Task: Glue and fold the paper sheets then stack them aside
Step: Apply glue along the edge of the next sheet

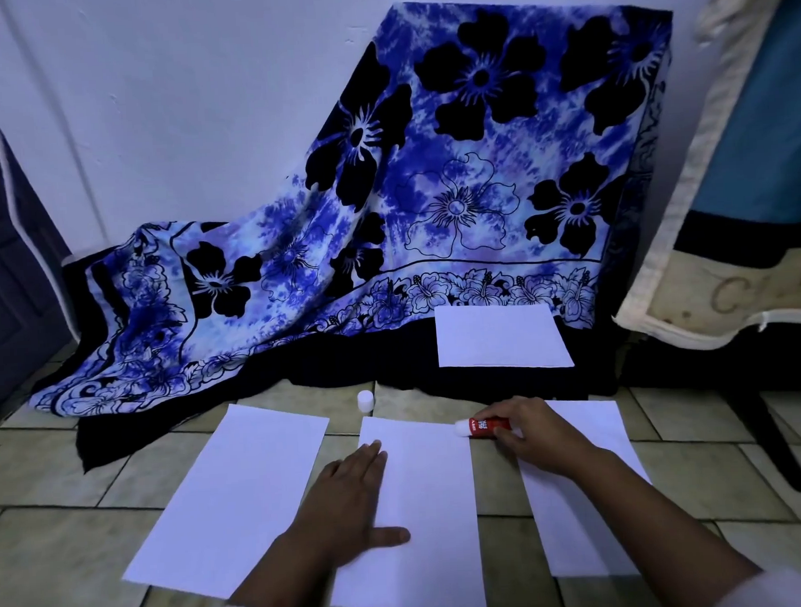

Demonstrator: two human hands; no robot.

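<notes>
Three white paper sheets lie side by side on the tiled floor: a left sheet [232, 497], a middle sheet [432, 501] and a right sheet [590, 516]. My left hand [348, 501] presses flat on the middle sheet's left edge, fingers straight. My right hand [530, 431] grips a red glue stick [481, 426], whose white tip touches the middle sheet's top right corner. The glue stick's white cap [365, 400] stands on the floor just beyond the sheets. A folded white sheet [500, 337] lies farther back on dark cloth.
A blue floral cloth [429, 185] drapes over something against the white wall behind the sheets. A cream-edged cushion or mattress [721, 258] leans at the right. A dark door [0, 231] is at the left. A dark leg [767, 437] crosses the floor at right.
</notes>
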